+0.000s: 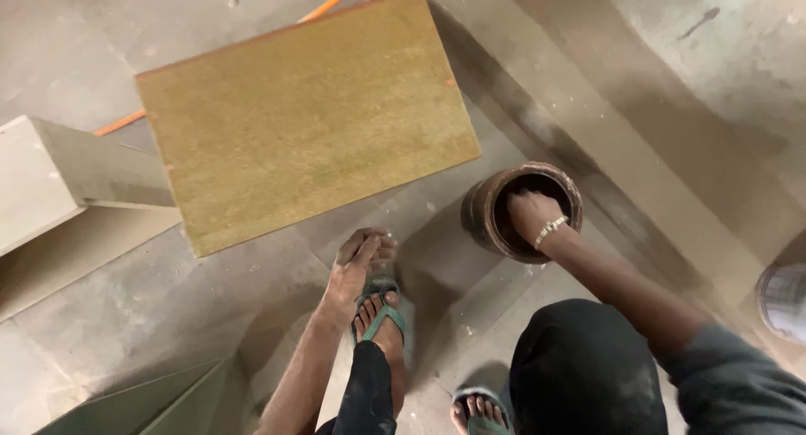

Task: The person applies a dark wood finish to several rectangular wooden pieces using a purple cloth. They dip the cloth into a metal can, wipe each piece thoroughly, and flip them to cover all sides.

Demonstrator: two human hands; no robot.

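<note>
One round brown pot (485, 212) stands on the floor (168, 309) right of centre; the right hand (529, 212) dips inside it, fingers hidden, so whether they grip anything cannot be told; the left hand (357, 263) hangs at centre, fingers loosely curled and empty, just above a sandalled foot (382, 322); a tan board (306, 116) fills the upper middle.

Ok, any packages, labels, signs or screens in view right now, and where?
No labels, signs or screens show.
Round brown container: on the floor right of centre, dark inside, right hand dipped in.
Pale round container: right edge, cut off; kind unclear.
</note>
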